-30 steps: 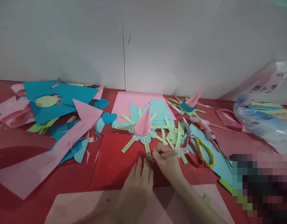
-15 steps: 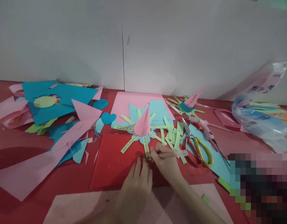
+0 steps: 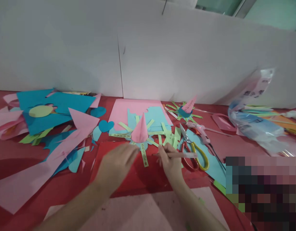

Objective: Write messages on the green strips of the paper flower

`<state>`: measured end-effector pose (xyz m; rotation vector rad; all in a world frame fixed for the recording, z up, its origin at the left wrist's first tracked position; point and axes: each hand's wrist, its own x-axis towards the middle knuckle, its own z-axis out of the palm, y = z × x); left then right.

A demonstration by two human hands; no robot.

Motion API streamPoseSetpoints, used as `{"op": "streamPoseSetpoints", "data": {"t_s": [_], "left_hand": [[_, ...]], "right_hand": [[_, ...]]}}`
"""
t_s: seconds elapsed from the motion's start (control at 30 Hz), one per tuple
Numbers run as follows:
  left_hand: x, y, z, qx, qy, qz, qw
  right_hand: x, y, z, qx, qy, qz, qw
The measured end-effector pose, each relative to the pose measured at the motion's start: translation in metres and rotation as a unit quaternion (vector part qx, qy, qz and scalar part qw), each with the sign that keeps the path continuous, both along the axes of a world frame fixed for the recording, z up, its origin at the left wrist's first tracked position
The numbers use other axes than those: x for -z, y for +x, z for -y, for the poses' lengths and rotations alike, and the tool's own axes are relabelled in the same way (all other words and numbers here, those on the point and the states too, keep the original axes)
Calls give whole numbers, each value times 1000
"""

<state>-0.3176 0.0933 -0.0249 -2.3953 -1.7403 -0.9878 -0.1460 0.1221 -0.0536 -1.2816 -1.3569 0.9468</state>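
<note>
A pink paper cone (image 3: 139,130) stands on a light-blue flower-shaped paper base (image 3: 150,146) with light-green strips around it. Dark arrow-like marks run along the front strip (image 3: 144,157) and along one at the left. My left hand (image 3: 116,162) hovers at the left front of the flower, slightly blurred, fingers stretched out together; its thumb is hidden and it covers the lower-left strip. In my right hand (image 3: 170,160) a pen (image 3: 183,155) is gripped, its tip pointing left, just right of the front strip and apart from it. A red sheet (image 3: 128,179) lies beneath.
Scissors (image 3: 194,150) and a pink glue gun (image 3: 202,131) lie to the right. Behind them is another cone piece (image 3: 186,110). Blue sheets (image 3: 58,99) and pink scraps (image 3: 34,179) cover the left. A plastic bag (image 3: 258,118) lies far right, before a white wall (image 3: 66,48).
My left hand has lifted from the front strip and moved left beside the flower. My right hand has drawn the pen off the strip. The view has tilted and shifted slightly right.
</note>
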Motion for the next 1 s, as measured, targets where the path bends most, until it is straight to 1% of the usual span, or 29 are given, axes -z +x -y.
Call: {"op": "streamPoseSetpoints", "data": {"t_s": [0.07, 0.13, 0.23, 0.33, 0.37, 0.43, 0.57, 0.67, 0.8, 0.9, 1.0], "left_hand": [[-16, -11, -24, -26, 30, 81, 996], [-29, -15, -48, -30, 34, 128, 991], [-38, -13, -77, 36, -19, 185, 982], [-39, -9, -93, 130, -124, 200, 963], [-40, -8, -95, 143, -149, 206, 957], [-42, -6, -95, 145, -169, 225, 949], [-52, 0, -93, 127, -130, 272, 945], [-54, 6, -93, 110, -85, 289, 947], [-46, 12, -95, 86, -71, 285, 952], [-38, 10, -94, 90, -75, 278, 953], [-35, 8, -94, 98, -80, 268, 955]], "right_hand": [[0, 4, -3, 5, 1, -30, 1000], [1, 8, -7, 13, 7, -49, 999], [1, 13, -11, 24, 22, -70, 997], [-1, 18, -14, 30, 27, -83, 996], [-2, 19, -14, 33, 27, -86, 995], [-4, 22, -15, 47, 27, -93, 994], [-8, 29, -17, 84, 43, -110, 989], [-12, 31, -18, 115, 56, -121, 984], [-12, 31, -20, 125, 46, -126, 983], [-8, 30, -22, 110, 28, -120, 986], [-3, 28, -23, 94, 18, -117, 988]]}}
